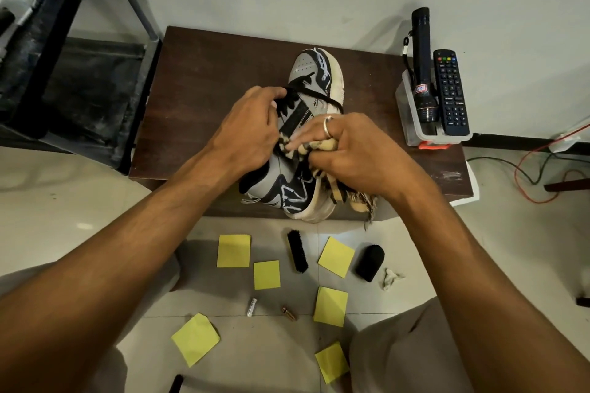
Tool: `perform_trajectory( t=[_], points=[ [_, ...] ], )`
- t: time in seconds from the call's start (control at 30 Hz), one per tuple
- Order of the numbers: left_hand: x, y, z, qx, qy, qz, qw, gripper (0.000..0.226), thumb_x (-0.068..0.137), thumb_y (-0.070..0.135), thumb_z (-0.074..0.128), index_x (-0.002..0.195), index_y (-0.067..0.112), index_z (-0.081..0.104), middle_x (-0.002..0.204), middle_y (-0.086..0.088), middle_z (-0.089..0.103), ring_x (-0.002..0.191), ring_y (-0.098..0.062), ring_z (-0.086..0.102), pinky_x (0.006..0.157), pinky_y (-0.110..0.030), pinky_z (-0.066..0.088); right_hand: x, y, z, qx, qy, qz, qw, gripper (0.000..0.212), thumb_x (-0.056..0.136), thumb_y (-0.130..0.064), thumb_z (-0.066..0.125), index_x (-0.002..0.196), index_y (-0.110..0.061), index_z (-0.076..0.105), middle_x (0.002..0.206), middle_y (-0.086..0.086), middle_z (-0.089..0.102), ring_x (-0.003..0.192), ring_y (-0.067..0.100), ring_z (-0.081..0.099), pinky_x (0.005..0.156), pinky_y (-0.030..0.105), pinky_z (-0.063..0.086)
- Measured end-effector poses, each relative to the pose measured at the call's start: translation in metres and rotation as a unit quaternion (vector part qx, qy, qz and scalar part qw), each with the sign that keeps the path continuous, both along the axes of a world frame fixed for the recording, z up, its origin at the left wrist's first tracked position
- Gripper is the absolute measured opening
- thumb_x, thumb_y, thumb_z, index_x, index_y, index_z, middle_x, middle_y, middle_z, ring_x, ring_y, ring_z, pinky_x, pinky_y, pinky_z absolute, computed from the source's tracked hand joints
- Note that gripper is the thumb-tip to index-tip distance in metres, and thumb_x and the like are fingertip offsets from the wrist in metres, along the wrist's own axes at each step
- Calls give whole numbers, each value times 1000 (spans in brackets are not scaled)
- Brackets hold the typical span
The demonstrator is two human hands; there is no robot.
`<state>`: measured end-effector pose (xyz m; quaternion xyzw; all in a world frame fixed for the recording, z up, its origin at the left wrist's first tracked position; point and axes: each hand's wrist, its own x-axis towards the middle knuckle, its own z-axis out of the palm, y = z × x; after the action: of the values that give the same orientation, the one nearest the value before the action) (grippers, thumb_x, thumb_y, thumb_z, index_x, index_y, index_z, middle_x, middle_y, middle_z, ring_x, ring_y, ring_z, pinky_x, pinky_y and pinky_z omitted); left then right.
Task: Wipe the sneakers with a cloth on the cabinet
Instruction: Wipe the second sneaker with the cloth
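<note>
Grey-and-navy high-top sneaker with black laces and a cream rubber sole point(301, 124) lies on its side across the dark brown wooden cabinet top point(198, 80), toe toward the wall, heel at the near edge and slightly overhanging. Only one sneaker visible; a second one not in frame.

Left hand point(245, 134) is curled onto the tongue and lace area, fingers closed against the upper, pinning the shoe. Right hand point(348, 150), silver ring on one finger, is clenched around a bunched tan-and-black striped fringed cloth point(341, 191); part of the wad is pressed on the mid side panel, the rest hangs past the sole toward the cabinet edge.

Handling, judged: shoe looks light, padded upper gives under pressure, sole stiff. Best hold is the collar or lace throat, or the sole rim; laces loose, poor grip. On its side it can rock or slide on the smooth wood, so the pinning hand matters. Cloth soft and limp, needs bunching to give a firm wiping face; fringe may snag laces.

Off-task: clear plastic bin point(412, 118) holding a black flashlight and black remote at the cabinet's right; black shoe brush point(297, 251) and yellow sticky notes point(233, 250) on the tiled floor.
</note>
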<state>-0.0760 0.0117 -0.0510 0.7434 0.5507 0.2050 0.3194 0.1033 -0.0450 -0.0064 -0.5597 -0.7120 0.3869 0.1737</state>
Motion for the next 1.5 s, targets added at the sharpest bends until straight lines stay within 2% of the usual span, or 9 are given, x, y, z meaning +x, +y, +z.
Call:
perform_trajectory(
  t=[0.1, 0.23, 0.37, 0.57, 0.8, 1.07, 1.17, 1.33, 1.5],
  points=[
    [-3, 4, 2, 2, 4, 4, 1000, 42, 109, 13, 34, 147, 11, 50, 147, -7, 51, 136, -17, 47, 104, -17, 30, 14, -4, 1, -36, 83, -20, 996, 30, 89, 1, 68, 106, -22, 80, 112, -13, 72, 104, 11, 69, 93, 27, 55],
    [-7, 9, 4, 0, 10, 3, 1000, 39, 110, 15, 35, 145, 13, 53, 147, -8, 52, 136, -18, 47, 103, -15, 27, 22, 4, -12, 136, 11, -161, 978, 30, 90, -4, 70, 112, -23, 78, 114, -12, 66, 107, -3, 61, 96, 14, 47],
    [-7, 11, 1, -4, 15, 9, 1000, 39, 110, 16, 35, 144, 13, 54, 148, -8, 52, 136, -18, 47, 102, -16, 27, 7, 2, -22, 139, -66, -136, 979, 35, 88, -8, 72, 119, -23, 75, 118, -9, 63, 108, 3, 60, 100, 21, 49],
    [-9, 14, -2, -22, 22, 19, 999, 39, 110, 17, 35, 144, 14, 55, 146, -10, 53, 134, -22, 49, 100, -20, 32, -8, -26, -13, 79, -52, -59, 994, 31, 83, -4, 75, 108, -22, 80, 107, -14, 65, 99, -1, 61, 85, 2, 44],
    [-8, 16, 1, -23, 9, -31, 999, 40, 110, 17, 37, 146, 13, 53, 136, -9, 54, 128, -24, 52, 102, -24, 34, 0, -11, -27, 182, -100, -125, 970, 33, 84, -4, 74, 113, -19, 77, 119, -6, 67, 106, 10, 64, 97, 34, 54],
    [-2, 15, 4, -38, 11, -52, 998, 41, 110, 16, 38, 149, 9, 49, 127, -12, 53, 119, -28, 54, 100, -34, 42, 3, 55, -28, 280, -206, -178, 921, 26, 91, -11, 69, 116, -13, 75, 119, 2, 67, 104, 22, 64, 87, 39, 55],
    [-5, 17, 4, -45, 16, -43, 998, 42, 109, 14, 39, 150, 11, 49, 127, -12, 53, 120, -29, 54, 100, -35, 42, 1, 60, -24, 263, -207, -170, 927, 24, 90, -11, 69, 113, -13, 76, 115, 2, 68, 100, 20, 65, 87, 39, 56],
    [-4, 15, 4, -48, 20, -26, 998, 45, 106, 6, 42, 150, 12, 49, 127, -12, 53, 120, -30, 55, 100, -35, 43, 1, 29, -9, 163, -193, -148, 956, 23, 90, -12, 70, 110, -22, 77, 114, -4, 68, 90, 5, 57, 82, 21, 49],
    [-5, 14, 4, -55, 14, -6, 998, 42, 107, 10, 40, 148, 11, 51, 129, -14, 54, 123, -32, 55, 105, -41, 44, -9, -7, -7, 95, -137, -123, 978, 30, 86, -8, 71, 110, -24, 79, 114, -6, 69, 99, 8, 65, 95, 29, 54]
  ],
)
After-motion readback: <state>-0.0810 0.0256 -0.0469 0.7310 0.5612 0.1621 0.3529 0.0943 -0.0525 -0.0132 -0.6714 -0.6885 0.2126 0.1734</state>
